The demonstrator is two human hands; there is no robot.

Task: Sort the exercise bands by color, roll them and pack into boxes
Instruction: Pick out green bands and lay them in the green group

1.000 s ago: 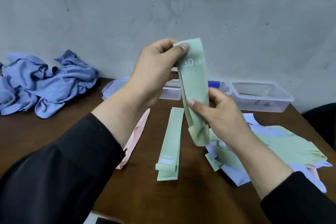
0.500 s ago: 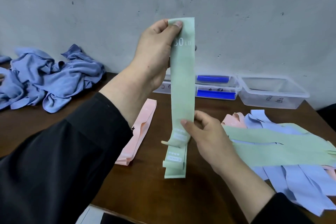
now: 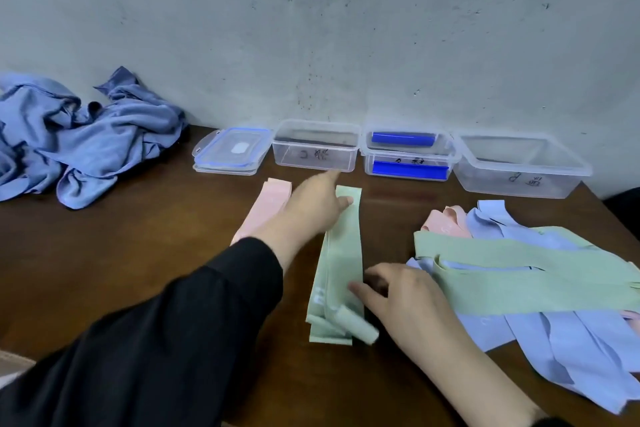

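We see green band stack (image 3: 341, 263) flat on table (image 3: 138, 253), stretched between both hands. Left hand (image 3: 311, 208) open, fingers straight, thumb resting on far end of stack. Right hand (image 3: 398, 298) at near end, fingertips pressing stack's right edge; fingers relaxed, not curled round it. Pink bands (image 3: 268, 208) just left of left hand, partly under it. Mixed band pile (image 3: 536, 281) right of right hand. Clear boxes (image 3: 408, 156) beyond left hand, by wall.

boxes (image 3: 408, 156) behind bands (image 3: 341, 263), cloth heap (image 3: 83, 135) left, band pile (image 3: 540, 284) right
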